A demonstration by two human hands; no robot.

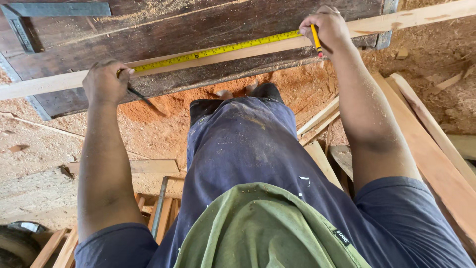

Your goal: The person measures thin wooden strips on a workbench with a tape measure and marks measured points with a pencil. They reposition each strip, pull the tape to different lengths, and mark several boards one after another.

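Left hand: the left hand (105,82) is curled shut, its fingers pressing one end of the yellow tape measure (218,49) down on the wooden strip (248,51); a thin dark tool (144,100) sticks out below the hand, what kind cannot be told.
Right hand: the right hand (326,29) is closed, pinching a yellow pencil (316,40) tip down at the strip while also holding the far end of the tape there.
Tape measure: stretched flat along the strip from one hand to the other, lying on its upper face.
Wooden strip: a long pale slat running slantwise across the dark wooden desk (198,25), both ends cut off by the frame edges.
Desk: dusted with sawdust, with metal brackets (22,30) at its corners.
Around: reddish sawdust (168,106) heaped on the floor under the desk edge; loose planks (436,159) lean at the right, just beside the right arm; more offcuts (158,213) lie low left.
In the way: the person's own body, blue trousers (243,144) and green shirt (263,228), fills the lower middle and hides the floor below.
Hard to make out: the tape's case is hidden under a hand; a dark round object (17,243) at bottom left is cut off.
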